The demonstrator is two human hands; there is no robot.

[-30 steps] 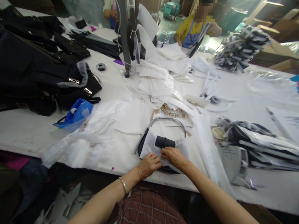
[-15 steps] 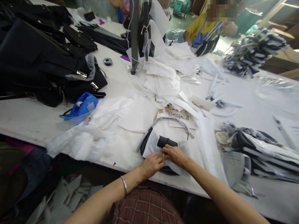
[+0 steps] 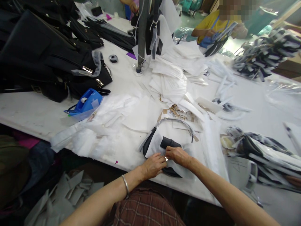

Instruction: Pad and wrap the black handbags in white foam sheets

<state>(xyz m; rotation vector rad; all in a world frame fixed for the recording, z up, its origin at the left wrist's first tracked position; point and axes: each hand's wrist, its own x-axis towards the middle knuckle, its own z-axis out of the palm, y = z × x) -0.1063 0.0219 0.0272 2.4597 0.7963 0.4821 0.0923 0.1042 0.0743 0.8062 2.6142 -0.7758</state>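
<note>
A small black handbag (image 3: 147,145) lies on the white table near its front edge, with white tissue paper (image 3: 154,142) spread over it. Its handle (image 3: 181,121), wrapped in clear film, arches away from me. A dark strap or flap (image 3: 170,142) rests on the paper. My left hand (image 3: 154,165) presses on the near part of the bag, fingers together and bent around it. Close beside it, my right hand (image 3: 178,156) pinches at a small shiny metal clasp (image 3: 166,159). Its fingertips partly hide what it grips.
Black bags (image 3: 47,59) are heaped at the left, near a blue tape dispenser (image 3: 86,100). White paper sheets (image 3: 171,75) pile up beyond the bag. Wrapped black pieces (image 3: 270,157) lie at the right. An upright post (image 3: 142,37) stands mid-table; a person in yellow (image 3: 211,28) works opposite.
The view has shifted slightly, so the table appears a little further right. Both my hands stay at the bag's clasp, with only small finger movement; the clasp now glints more brightly.
</note>
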